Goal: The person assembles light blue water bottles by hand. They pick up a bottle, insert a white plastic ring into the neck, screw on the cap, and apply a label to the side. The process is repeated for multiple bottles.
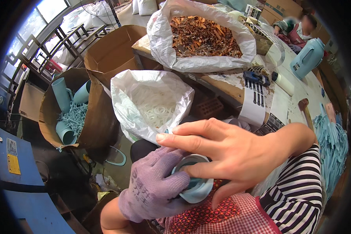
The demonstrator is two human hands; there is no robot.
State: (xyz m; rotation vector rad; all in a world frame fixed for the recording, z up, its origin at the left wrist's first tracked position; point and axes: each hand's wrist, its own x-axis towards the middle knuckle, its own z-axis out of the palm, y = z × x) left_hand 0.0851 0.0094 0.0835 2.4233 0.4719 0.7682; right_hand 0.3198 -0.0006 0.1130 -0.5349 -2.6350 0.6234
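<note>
My left hand point(156, 182), in a lavender knit glove that bears writing, grips a pale-blue plastic jug point(197, 193) at my lap. The jug's round opening faces up towards me. My bare right hand point(231, 149) spreads over it with its fingers apart, partly covering the opening. One right finger reaches to the inner side of the rim; I cannot tell whether it presses there. Just past the right fingertips shows a small blue piece point(169, 130), mostly hidden. Ahead of my hands stands a white woven sack point(124, 96) holding translucent rings point(158, 112).
At left, a cardboard box point(101, 125) holds blue jugs and thin plastic sprues. On the worktable point(298, 84) are a sack of amber plastic scraps point(204, 38), a blue jug point(307, 58), a white bottle point(283, 83) and a hammer point(305, 109). Blue strips point(330, 152) hang at right. Another person sits beyond.
</note>
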